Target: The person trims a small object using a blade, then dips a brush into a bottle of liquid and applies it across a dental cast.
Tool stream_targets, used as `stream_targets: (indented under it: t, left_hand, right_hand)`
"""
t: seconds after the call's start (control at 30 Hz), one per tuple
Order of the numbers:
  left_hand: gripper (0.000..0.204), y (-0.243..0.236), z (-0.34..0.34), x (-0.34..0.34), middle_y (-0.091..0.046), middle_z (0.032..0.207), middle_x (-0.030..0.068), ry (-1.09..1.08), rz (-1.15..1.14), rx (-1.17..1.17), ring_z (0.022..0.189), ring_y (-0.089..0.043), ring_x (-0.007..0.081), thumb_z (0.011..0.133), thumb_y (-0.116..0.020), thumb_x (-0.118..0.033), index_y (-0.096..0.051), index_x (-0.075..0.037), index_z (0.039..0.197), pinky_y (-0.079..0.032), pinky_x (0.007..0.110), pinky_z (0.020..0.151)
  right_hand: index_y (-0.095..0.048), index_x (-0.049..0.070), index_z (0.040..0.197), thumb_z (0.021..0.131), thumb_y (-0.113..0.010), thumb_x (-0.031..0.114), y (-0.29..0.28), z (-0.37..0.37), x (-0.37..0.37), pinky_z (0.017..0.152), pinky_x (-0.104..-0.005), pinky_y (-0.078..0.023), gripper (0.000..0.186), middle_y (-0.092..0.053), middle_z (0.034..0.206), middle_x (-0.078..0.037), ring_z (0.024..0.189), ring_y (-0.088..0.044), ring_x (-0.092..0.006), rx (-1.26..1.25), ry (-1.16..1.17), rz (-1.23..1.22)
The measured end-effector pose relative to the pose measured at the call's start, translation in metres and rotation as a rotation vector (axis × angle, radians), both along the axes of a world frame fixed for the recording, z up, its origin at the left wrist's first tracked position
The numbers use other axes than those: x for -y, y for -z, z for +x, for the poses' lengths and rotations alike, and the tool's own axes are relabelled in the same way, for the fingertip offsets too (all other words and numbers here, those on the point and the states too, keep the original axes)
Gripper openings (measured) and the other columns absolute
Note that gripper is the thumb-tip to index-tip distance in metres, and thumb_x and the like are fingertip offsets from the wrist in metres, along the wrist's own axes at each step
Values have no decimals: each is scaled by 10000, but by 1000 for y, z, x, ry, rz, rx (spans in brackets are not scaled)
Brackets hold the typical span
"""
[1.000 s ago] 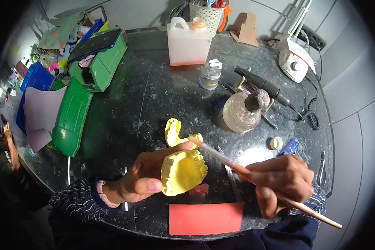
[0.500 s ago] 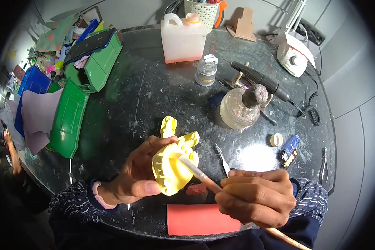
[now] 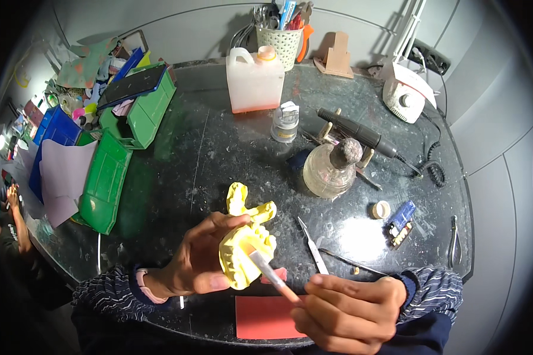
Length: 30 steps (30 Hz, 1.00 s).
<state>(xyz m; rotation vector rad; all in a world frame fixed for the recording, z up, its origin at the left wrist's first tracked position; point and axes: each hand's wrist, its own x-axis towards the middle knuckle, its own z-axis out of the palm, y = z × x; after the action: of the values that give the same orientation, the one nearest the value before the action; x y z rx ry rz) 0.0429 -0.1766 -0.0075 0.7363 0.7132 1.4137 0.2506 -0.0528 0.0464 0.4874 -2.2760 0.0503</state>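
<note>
My left hand (image 3: 198,254) grips a yellow dental cast (image 3: 238,259) by its edge, thumb at the near side and fingers behind. Two yellow lobes of the same colour stick out beyond my fingers at the far side; whether they are one piece with the cast I cannot tell. In my right hand (image 3: 352,310) is a paintbrush (image 3: 272,277), its flat tip against the cast's inner face. Below the cast lies a red rectangular sheet (image 3: 266,319), with a small pink lump (image 3: 275,275) just beyond it. A scalpel (image 3: 314,248) rests close to my right fingers.
A glass spirit burner (image 3: 328,171) stands mid-right, with a handpiece (image 3: 361,133) on a stand behind it. Further back are a small jar (image 3: 285,125) and a white jug (image 3: 256,86). Green bins (image 3: 106,186) sit left; pliers (image 3: 454,242) lie far right.
The view has shifted, so the bench things sit lower in the picture. My right hand and the brush have come down and left; the brush tip still meets the cast.
</note>
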Motion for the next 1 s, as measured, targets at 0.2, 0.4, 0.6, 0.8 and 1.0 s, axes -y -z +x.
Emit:
stream_targets:
  t: [0.2,0.4,0.6,0.8,1.0]
  left_hand:
    - [689,-3,1,2,-467,1251,138,-2,56,-43,1182,-461,220,703,-662,-34,-357,-50,1321,-352,366,1021]
    - [699,-2,-1,4,-465,1250,125,-60,89,-125,1171,-466,204,700,-678,-67,-356,-29,1319,-369,348,1003]
    - [637,12,-16,-14,-501,1168,102,-556,273,-482,1080,-507,183,748,-651,-168,-371,6,1293,-403,313,944]
    - [547,11,-41,-8,-511,1143,76,-933,126,-476,987,-526,155,799,-556,-126,-378,-16,1305,-451,270,829]
    - [516,18,-29,-31,-535,1096,68,-853,245,-400,983,-539,165,779,-581,-58,-413,-20,1265,-467,282,835]
  right_hand:
    - [-630,-25,716,714,-635,-4,-8,3,1,676,-283,-592,21,-589,655,-84,577,-628,-159,57,-13,-25]
    - [-632,-40,745,731,-613,-6,-10,9,1,680,-316,-593,41,-603,678,-81,598,-645,-160,105,29,-83]
    - [-639,-6,894,806,-601,26,-21,15,-7,643,-301,-563,101,-616,804,-113,684,-647,-194,74,77,-550]
    - [-548,28,1142,957,-464,271,-108,4,29,724,-293,-512,317,-585,1032,-102,900,-601,-156,745,-260,-1846]
    - [-566,30,1079,940,-508,173,-114,-34,125,919,-300,-334,208,-558,842,-93,788,-523,-162,79,-439,-1623]
